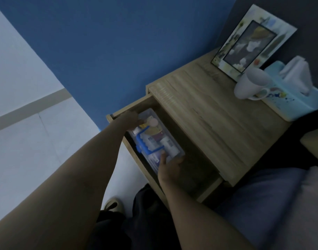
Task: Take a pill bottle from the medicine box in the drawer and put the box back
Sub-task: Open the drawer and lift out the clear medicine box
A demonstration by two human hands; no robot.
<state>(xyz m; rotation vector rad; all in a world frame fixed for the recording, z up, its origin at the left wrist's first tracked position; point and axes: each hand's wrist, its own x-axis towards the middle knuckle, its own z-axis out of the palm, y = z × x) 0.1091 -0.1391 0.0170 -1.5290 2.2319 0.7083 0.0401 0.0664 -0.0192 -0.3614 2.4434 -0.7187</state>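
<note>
A clear plastic medicine box (169,141) with a blue handle (145,144) lies inside the open drawer (196,170) of a wooden nightstand. Through its lid I see bottles, tubes and packets. My left hand (131,120) grips the box's far end, fingers curled over its edge. At the near end, my right hand (169,167) holds the box with the thumb on the lid. The box sits low in the drawer, roughly level.
On the nightstand top (217,112) stand a white mug (250,83), a picture frame (252,46) and a light blue tissue box (291,94). A bed with blue bedding (259,201) lies to the right. My knees and a slipper (114,204) are below the drawer.
</note>
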